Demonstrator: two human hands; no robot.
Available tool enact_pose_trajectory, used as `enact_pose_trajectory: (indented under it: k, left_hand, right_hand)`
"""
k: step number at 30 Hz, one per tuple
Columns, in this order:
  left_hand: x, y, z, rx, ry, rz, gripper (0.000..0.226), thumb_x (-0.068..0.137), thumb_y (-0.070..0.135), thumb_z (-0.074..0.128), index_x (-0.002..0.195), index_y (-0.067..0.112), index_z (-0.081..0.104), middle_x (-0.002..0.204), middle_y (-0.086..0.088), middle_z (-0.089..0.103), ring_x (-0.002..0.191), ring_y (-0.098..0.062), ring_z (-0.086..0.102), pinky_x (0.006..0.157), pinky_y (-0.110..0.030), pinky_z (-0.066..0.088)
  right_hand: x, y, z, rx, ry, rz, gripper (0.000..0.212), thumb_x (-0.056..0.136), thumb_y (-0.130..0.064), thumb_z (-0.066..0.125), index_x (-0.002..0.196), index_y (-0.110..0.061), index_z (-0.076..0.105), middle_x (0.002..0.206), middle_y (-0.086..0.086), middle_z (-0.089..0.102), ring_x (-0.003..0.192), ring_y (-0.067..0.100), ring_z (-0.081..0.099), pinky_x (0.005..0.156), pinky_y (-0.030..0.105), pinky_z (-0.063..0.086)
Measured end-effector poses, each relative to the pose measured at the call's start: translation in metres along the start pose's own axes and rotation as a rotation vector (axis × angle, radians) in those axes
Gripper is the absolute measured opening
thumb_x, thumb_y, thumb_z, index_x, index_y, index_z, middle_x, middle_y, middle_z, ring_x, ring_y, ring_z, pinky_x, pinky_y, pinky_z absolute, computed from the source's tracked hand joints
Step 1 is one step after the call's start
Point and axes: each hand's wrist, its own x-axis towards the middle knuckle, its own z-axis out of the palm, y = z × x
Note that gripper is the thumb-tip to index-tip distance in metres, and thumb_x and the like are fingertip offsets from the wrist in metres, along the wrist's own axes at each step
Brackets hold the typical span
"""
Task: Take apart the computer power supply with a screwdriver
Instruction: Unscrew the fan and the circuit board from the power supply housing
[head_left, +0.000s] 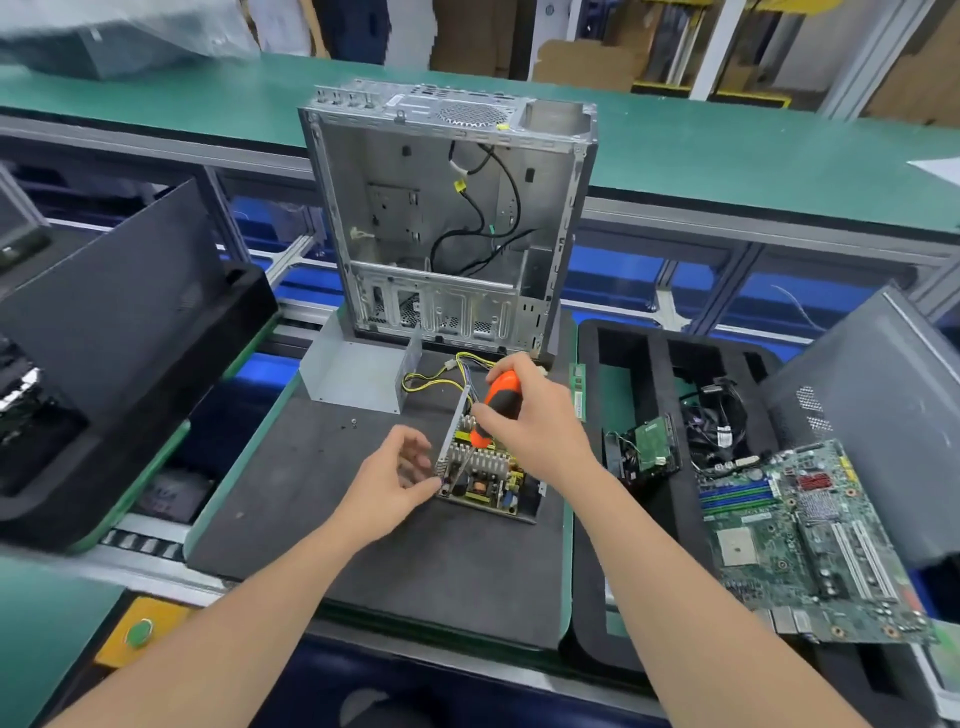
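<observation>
Currently, risk one is slippage. My right hand is clamped round the orange-and-black screwdriver, and the shaft slants down into the near-left part of the power supply. I cannot see whether the tip is seated in a screw head. If it is not square, I judge it may jump off and gouge the circuit board or a nearby part.

Risk two is movement of the unit. My left hand is apart from the right, with fingers loose and spread, gripping nothing. Only its thumb side meets the near-left corner, and blur hides how firmly. Turning force could spin the unit on the dark mat.

Risk three: the bare metal shaft passes close over exposed parts, and in my judgement a stored charge is possible.

Risk four: small loose screws lie on the mat to the left and could get lost.

Condition of item: the power supply sits on the mat, just in front of the upright computer case. Its grey cover is off and lies behind it to the left. The board, a finned heat sink and yellow parts are exposed. Yellow and black wires trail rearward.
</observation>
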Motion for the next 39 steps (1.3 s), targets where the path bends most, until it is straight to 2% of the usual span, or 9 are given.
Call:
enact_pose_trajectory:
  k: [3, 5, 10, 16, 21, 24, 28, 36, 39]
  left_hand:
    - [-0.001, -0.014, 0.006, 0.023, -0.069, -0.056, 0.059, 0.084, 0.005, 0.078, 0.123, 0.043, 0.055, 0.107, 0.006, 0.065, 0.089, -0.013, 0.065, 0.080, -0.029, 0.057]
    - [-0.001, -0.019, 0.010, 0.091, -0.088, -0.041, 0.063, 0.083, 0.006, 0.078, 0.130, 0.041, 0.053, 0.110, 0.012, 0.063, 0.088, -0.009, 0.062, 0.078, -0.021, 0.054]
    - [0.000, -0.027, 0.019, 0.218, -0.063, 0.015, 0.059, 0.080, 0.016, 0.079, 0.125, 0.043, 0.052, 0.106, 0.021, 0.058, 0.083, -0.007, 0.056, 0.069, -0.013, 0.043]
    - [-0.003, -0.032, 0.025, 0.242, -0.004, 0.049, 0.053, 0.080, 0.021, 0.078, 0.125, 0.040, 0.056, 0.102, 0.023, 0.058, 0.081, -0.007, 0.056, 0.069, -0.011, 0.040]
    - [0.000, -0.031, 0.025, 0.244, 0.009, 0.050, 0.051, 0.080, 0.022, 0.078, 0.124, 0.039, 0.058, 0.100, 0.023, 0.060, 0.079, -0.006, 0.056, 0.069, -0.013, 0.041]
    - [0.000, -0.032, 0.024, 0.247, 0.005, 0.044, 0.050, 0.081, 0.024, 0.078, 0.123, 0.041, 0.057, 0.100, 0.023, 0.061, 0.079, -0.007, 0.056, 0.070, -0.016, 0.043]
    - [0.000, -0.033, 0.024, 0.227, 0.007, 0.046, 0.052, 0.080, 0.023, 0.078, 0.118, 0.049, 0.055, 0.100, 0.021, 0.063, 0.078, -0.008, 0.057, 0.069, -0.011, 0.040]
    - [0.000, -0.035, 0.024, 0.228, 0.010, 0.050, 0.052, 0.080, 0.024, 0.078, 0.119, 0.049, 0.056, 0.100, 0.021, 0.063, 0.079, -0.008, 0.056, 0.069, -0.009, 0.039]
    - [0.000, -0.035, 0.025, 0.224, 0.010, 0.051, 0.052, 0.080, 0.023, 0.078, 0.120, 0.049, 0.056, 0.100, 0.021, 0.063, 0.079, -0.009, 0.056, 0.069, -0.009, 0.040]
  right_hand:
    - [-0.001, 0.001, 0.012, -0.058, -0.052, -0.050, 0.031, 0.090, -0.034, 0.073, 0.105, -0.041, 0.046, 0.087, -0.015, 0.062, 0.087, -0.001, 0.058, 0.063, 0.011, 0.041]
    - [-0.001, 0.002, 0.018, -0.069, -0.059, -0.069, 0.032, 0.091, -0.033, 0.072, 0.107, -0.042, 0.046, 0.089, -0.017, 0.061, 0.088, 0.000, 0.058, 0.066, 0.014, 0.041]
    - [-0.001, 0.003, 0.030, -0.097, -0.067, -0.112, 0.032, 0.093, -0.028, 0.070, 0.106, -0.041, 0.043, 0.083, -0.017, 0.060, 0.086, 0.004, 0.057, 0.067, 0.026, 0.048]
    - [-0.002, 0.001, 0.035, -0.112, -0.084, -0.155, 0.032, 0.093, -0.024, 0.070, 0.107, -0.037, 0.044, 0.084, -0.017, 0.059, 0.089, 0.005, 0.056, 0.069, 0.012, 0.043]
    - [-0.001, -0.005, 0.036, -0.123, -0.105, -0.185, 0.031, 0.094, -0.024, 0.068, 0.108, -0.036, 0.043, 0.084, -0.015, 0.058, 0.085, 0.009, 0.056, 0.065, 0.017, 0.043]
    - [0.000, -0.009, 0.036, -0.141, -0.115, -0.181, 0.031, 0.094, -0.025, 0.068, 0.107, -0.037, 0.043, 0.085, -0.017, 0.056, 0.085, 0.005, 0.054, 0.062, 0.018, 0.039]
    - [0.001, -0.010, 0.036, -0.138, -0.104, -0.176, 0.031, 0.093, -0.025, 0.068, 0.107, -0.037, 0.044, 0.084, -0.020, 0.055, 0.085, 0.001, 0.053, 0.061, 0.014, 0.037]
    - [0.000, -0.011, 0.039, -0.126, -0.105, -0.156, 0.030, 0.094, -0.025, 0.067, 0.107, -0.037, 0.044, 0.083, -0.017, 0.057, 0.081, 0.007, 0.054, 0.062, 0.023, 0.041]
    - [0.001, -0.011, 0.038, -0.139, -0.097, -0.153, 0.031, 0.094, -0.026, 0.068, 0.108, -0.037, 0.044, 0.080, -0.019, 0.054, 0.078, 0.003, 0.054, 0.059, 0.018, 0.036]
